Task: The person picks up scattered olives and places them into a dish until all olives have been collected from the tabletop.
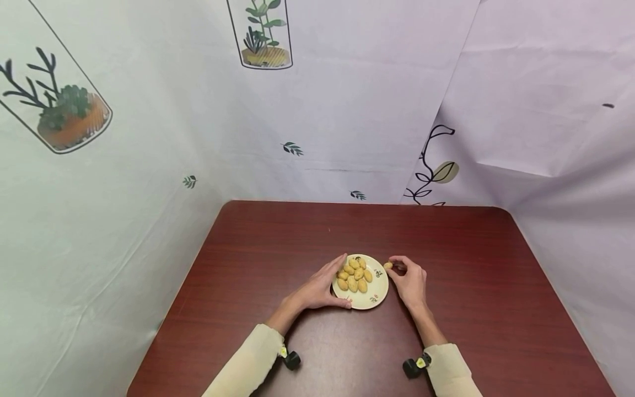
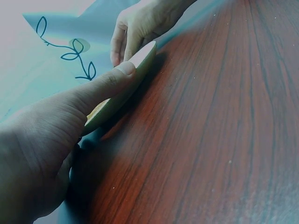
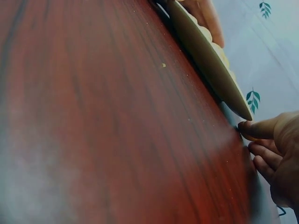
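A round cream plate (image 1: pixel 375 290) with small floral prints on it lies on the dark red table. Several small yellow ovals (image 1: pixel 353 283), like baby potatoes, sit together on its left and upper part. My left hand (image 1: pixel 316 288) grips the plate's left side, thumb over the near rim and fingers spread toward the far rim. Just beyond the right rim, my right hand (image 1: pixel 409 281) pinches one more yellow oval (image 1: pixel 388 266) between thumb and fingertips. From the right wrist, the plate (image 3: pixel 205 60) is seen edge-on, and the right hand (image 3: pixel 280 154) largely hides the pinched oval.
The dark red table (image 1: pixel 471 264) has rounded far corners. Pale fabric (image 1: pixel 337 110) with plant prints hangs behind it and at both sides. A tiny crumb (image 3: pixel 163 65) lies on the tabletop in the right wrist view. Each wrist carries a small black camera (image 1: pixel 291 360).
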